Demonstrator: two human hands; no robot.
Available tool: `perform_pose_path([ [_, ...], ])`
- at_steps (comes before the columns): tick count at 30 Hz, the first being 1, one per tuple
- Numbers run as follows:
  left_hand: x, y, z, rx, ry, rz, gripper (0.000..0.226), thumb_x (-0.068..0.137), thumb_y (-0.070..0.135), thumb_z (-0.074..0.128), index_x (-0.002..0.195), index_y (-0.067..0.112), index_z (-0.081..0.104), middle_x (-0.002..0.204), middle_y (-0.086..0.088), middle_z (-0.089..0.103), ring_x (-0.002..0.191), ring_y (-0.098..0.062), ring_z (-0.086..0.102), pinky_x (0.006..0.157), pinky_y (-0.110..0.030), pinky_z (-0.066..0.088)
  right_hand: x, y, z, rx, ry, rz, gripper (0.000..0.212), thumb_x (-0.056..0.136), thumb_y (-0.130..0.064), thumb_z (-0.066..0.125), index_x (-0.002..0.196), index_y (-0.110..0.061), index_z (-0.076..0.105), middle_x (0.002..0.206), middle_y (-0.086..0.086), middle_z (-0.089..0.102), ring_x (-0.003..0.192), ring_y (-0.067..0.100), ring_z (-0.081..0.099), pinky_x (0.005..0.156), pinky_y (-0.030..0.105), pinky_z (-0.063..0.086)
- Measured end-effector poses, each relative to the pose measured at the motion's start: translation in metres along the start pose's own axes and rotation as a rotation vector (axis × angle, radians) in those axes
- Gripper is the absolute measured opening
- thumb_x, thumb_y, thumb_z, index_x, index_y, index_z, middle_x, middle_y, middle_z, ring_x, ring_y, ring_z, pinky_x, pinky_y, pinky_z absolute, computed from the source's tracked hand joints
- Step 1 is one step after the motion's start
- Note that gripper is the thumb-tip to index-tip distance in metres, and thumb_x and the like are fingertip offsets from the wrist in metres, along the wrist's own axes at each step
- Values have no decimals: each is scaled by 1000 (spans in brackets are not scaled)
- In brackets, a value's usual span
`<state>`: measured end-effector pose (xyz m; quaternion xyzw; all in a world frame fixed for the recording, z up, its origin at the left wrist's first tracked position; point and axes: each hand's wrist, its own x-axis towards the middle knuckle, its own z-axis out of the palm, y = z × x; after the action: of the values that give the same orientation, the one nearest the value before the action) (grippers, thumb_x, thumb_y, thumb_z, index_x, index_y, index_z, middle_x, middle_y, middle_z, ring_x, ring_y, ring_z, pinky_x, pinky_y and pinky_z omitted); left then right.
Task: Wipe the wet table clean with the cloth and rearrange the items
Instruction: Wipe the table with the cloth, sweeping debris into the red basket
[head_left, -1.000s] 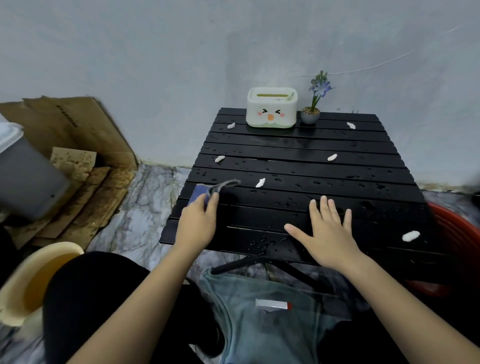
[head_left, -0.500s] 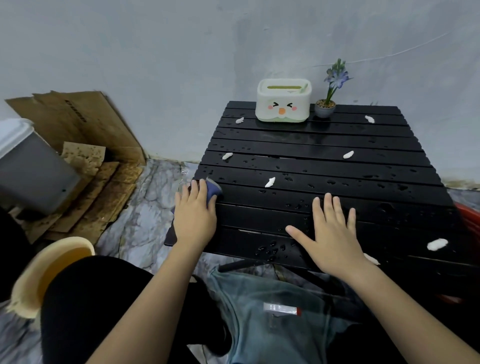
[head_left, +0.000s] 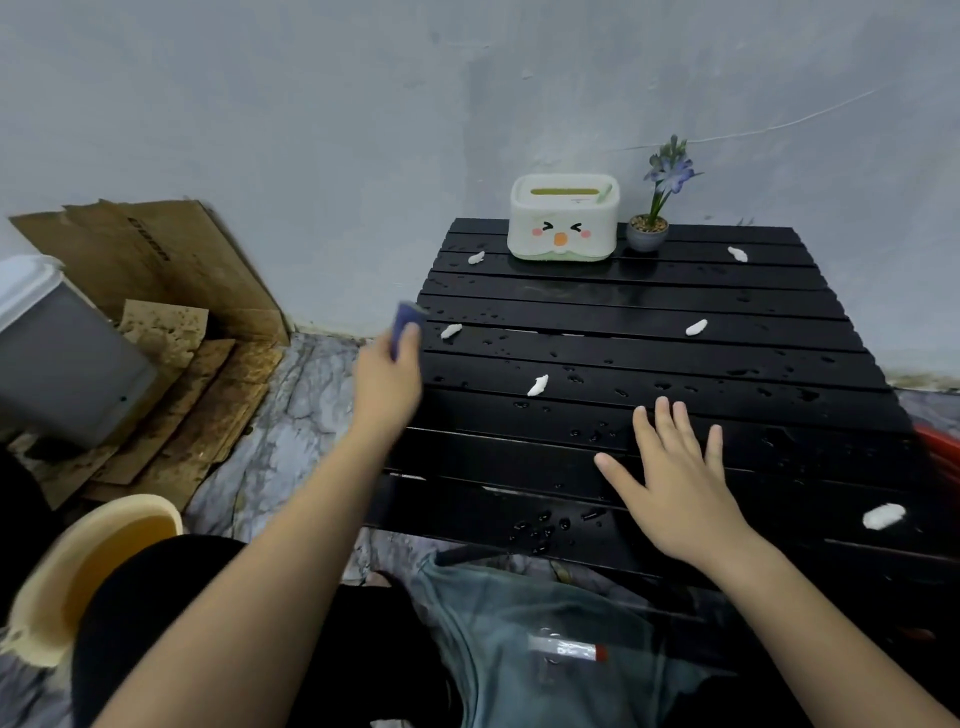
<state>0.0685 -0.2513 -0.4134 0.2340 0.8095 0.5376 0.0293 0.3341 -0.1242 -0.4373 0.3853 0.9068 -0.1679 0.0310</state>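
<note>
The black slatted table (head_left: 649, 312) is dotted with water drops and several white paper scraps, such as one scrap (head_left: 537, 385) near the middle. My left hand (head_left: 387, 376) is at the table's left edge, shut on a blue cloth (head_left: 404, 322) that sticks up past the fingers; the hand is blurred. My right hand (head_left: 672, 483) lies flat on the near slats, fingers spread, holding nothing. A cream tissue box (head_left: 563, 218) with a cartoon face and a small potted blue flower (head_left: 655, 208) stand at the far edge by the wall.
Flattened cardboard (head_left: 171, 312) and a grey bin (head_left: 62, 364) lie on the floor to the left. A cream basin (head_left: 67, 571) sits near my left knee. A red tub (head_left: 940, 447) shows at the right edge. A grey wall stands behind.
My left hand has moved with the cloth from the near left slats farther along the table's left edge. My right hand has stayed flat. The view has shifted left.
</note>
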Motion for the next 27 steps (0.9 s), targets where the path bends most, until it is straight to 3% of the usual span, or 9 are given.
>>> perform_pose_path([
  [1, 17, -5, -2, 10, 38, -28, 24, 99, 29, 49, 84, 13, 59, 73, 3, 56, 71, -12, 48, 63, -16, 41, 1, 1, -1, 1, -4, 1, 86, 96, -67, 20, 159, -13, 1, 167, 9, -11, 152, 20, -21, 122, 49, -14],
  [3, 40, -24, 0, 76, -37, -116, 35, 95, 39, 51, 124, 20, 56, 108, 1, 63, 100, -14, 55, 91, -27, 43, 3, 1, -1, 4, -13, -2, 90, 93, -71, 19, 159, -14, -1, 166, 9, -13, 152, 20, -22, 122, 49, -13],
  [4, 48, -38, 5, 188, -123, -126, 54, 96, 42, 50, 144, 23, 39, 129, 0, 55, 118, -16, 50, 102, -31, 37, 3, 0, -1, 8, -15, -4, 92, 91, -73, 18, 159, -14, -3, 166, 9, -14, 151, 20, -22, 122, 49, -13],
  [6, 55, -63, 20, 472, -219, -57, 59, 100, 38, 41, 152, 16, 23, 149, -9, 39, 137, -30, 37, 109, -44, 33, 3, 0, -1, 18, -17, -9, 96, 88, -76, 17, 159, -15, -5, 166, 8, -16, 150, 18, -24, 122, 47, -14],
  [14, 60, -65, 54, 865, -127, 230, 43, 99, 22, 36, 133, -3, 42, 131, -20, 49, 118, -39, 45, 102, -50, 33, 5, -1, -3, 36, -35, 0, 102, 82, -81, 13, 158, -15, -8, 165, 6, -20, 149, 17, -28, 121, 47, -17],
  [19, 14, -6, 105, 596, -395, 360, 43, 102, 22, 39, 142, 5, 40, 151, -13, 39, 140, -29, 32, 117, -41, 12, 7, 2, -7, 66, -46, 0, 97, 86, -77, 19, 159, -16, -2, 166, 6, -15, 151, 16, -23, 121, 44, -14],
  [22, -12, 18, 130, 358, -636, 293, 45, 104, 26, 39, 148, 16, 39, 158, -5, 33, 149, -22, 17, 120, -35, 4, 9, 8, -13, 149, 10, -18, 82, 95, -67, 31, 159, -18, 15, 168, 2, -1, 153, 12, -9, 124, 37, -6],
  [24, -16, 28, 136, 96, -768, 132, 42, 103, 25, 43, 145, 19, 45, 151, -6, 44, 144, -25, 29, 118, -44, 17, 9, 16, -17, 211, 62, -9, 75, 97, -62, 38, 157, -18, 26, 167, -1, 10, 154, 9, 0, 124, 33, -2],
  [27, -1, 40, 125, -383, -633, -101, 32, 100, 12, 50, 129, 2, 59, 121, -15, 66, 106, -20, 60, 100, -35, 43, 5, 29, -21, 229, 75, 5, 73, 96, -61, 42, 155, -20, 30, 167, -2, 12, 154, 8, 0, 123, 33, -2],
])
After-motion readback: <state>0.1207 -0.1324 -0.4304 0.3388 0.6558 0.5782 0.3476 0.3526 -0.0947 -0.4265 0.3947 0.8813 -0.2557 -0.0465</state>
